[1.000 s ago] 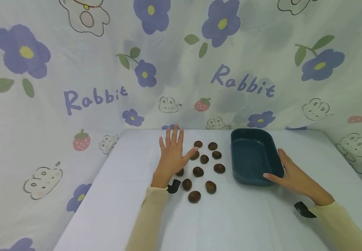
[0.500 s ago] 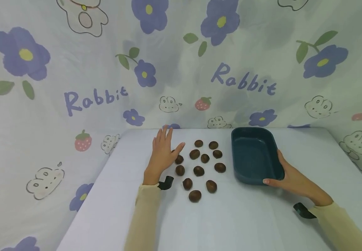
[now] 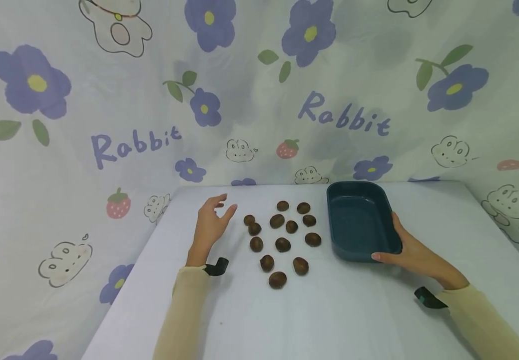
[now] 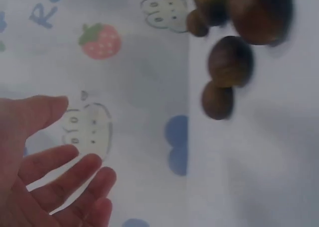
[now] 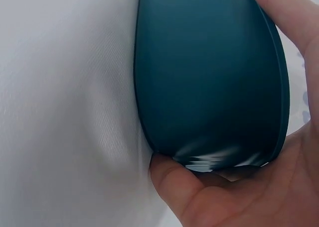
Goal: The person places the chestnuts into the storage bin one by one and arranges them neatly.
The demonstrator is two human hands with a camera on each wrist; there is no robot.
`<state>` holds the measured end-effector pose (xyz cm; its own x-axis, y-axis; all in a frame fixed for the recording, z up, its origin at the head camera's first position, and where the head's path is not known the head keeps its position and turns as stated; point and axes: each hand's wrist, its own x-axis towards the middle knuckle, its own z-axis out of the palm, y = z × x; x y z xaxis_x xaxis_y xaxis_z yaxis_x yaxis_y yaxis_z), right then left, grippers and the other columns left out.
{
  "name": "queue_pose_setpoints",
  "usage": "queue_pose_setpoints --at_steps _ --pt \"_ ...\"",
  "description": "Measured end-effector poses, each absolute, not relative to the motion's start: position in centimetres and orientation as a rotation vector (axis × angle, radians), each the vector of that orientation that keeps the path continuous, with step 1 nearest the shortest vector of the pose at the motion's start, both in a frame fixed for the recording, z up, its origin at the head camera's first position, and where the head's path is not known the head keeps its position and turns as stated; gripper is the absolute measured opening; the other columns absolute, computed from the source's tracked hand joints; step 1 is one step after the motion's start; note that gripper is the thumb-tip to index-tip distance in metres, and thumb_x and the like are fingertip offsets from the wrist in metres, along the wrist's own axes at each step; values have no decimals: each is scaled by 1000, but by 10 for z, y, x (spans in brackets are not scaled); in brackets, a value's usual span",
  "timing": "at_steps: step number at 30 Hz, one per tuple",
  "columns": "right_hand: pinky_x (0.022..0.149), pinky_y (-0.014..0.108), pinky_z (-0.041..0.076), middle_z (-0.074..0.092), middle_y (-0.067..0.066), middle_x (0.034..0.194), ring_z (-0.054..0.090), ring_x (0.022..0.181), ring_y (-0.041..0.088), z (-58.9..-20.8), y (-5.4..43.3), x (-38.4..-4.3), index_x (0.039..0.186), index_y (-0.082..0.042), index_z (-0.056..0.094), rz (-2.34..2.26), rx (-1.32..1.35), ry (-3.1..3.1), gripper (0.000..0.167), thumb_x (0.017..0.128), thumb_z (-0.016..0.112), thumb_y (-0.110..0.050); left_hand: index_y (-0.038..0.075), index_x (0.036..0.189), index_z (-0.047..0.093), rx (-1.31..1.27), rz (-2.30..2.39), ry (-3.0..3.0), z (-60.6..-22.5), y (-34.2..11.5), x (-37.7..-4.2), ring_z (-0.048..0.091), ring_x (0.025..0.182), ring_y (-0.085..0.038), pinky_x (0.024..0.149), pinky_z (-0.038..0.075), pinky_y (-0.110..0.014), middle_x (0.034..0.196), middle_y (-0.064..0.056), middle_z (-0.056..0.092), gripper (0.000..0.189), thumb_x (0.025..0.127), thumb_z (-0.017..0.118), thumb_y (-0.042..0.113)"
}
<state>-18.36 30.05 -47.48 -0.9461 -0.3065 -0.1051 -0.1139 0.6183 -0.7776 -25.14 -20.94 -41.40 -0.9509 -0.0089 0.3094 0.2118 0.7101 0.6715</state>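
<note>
My left hand (image 3: 209,222) hovers left of the chestnuts (image 3: 283,244), fingers loosely bent and thumb apart, holding nothing. In the left wrist view its fingers (image 4: 75,187) show bare against the cloth, with chestnuts (image 4: 230,61) off to the right. My right hand (image 3: 421,255) grips the near right corner of a dark teal, deep rectangular dish (image 3: 335,225). Its thumb lies along the near side and its fingers along the right side. The right wrist view shows the hand (image 5: 239,197) spread around the dish's outer wall (image 5: 209,77). No chestnuts appear inside the dish.
Several brown chestnuts lie scattered on a white-covered table (image 3: 331,315), left of the dish. A patterned cloth (image 3: 250,110) with flowers, rabbits and lettering hangs behind the table and along its sides.
My left hand has moved left, away from above the chestnuts, uncovering those beneath it, and its spread fingers have bent. My right hand keeps its hold on the dish.
</note>
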Motion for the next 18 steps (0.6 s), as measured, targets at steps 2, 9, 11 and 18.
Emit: queue_pose_setpoints --at_steps 2,9,11,18 --pt "109 85 15 -24 21 170 -2 154 62 -475 300 -184 159 -18 -31 -1234 -346 2615 132 90 78 -40 5 141 61 -123 -1150 -2625 -422 -213 -250 65 123 -36 103 52 -54 137 -17 67 52 99 71 33" --pt "109 85 14 -25 21 170 -3 153 62 -474 299 -185 159 -16 -31 -1234 -331 2619 132 89 79 -40 9 138 66 -121 -1210 -2764 -442 -215 -243 69 112 -29 85 58 -37 125 -9 75 52 96 74 38" --pt "109 85 14 -26 20 170 -4 153 62 -473 299 -185 159 -15 -31 -1241 -328 2612 132 89 79 -40 8 136 67 -149 -1219 -2803 -446 -213 -240 70 108 -28 80 56 -32 121 -8 76 51 94 76 36" --pt "110 85 15 -25 20 170 -3 154 61 -474 298 -185 159 -15 -30 -1244 -335 2612 131 89 79 -40 7 126 74 -162 -1201 -2891 -456 -202 -224 72 102 -25 78 57 -30 114 -7 79 46 88 83 31"
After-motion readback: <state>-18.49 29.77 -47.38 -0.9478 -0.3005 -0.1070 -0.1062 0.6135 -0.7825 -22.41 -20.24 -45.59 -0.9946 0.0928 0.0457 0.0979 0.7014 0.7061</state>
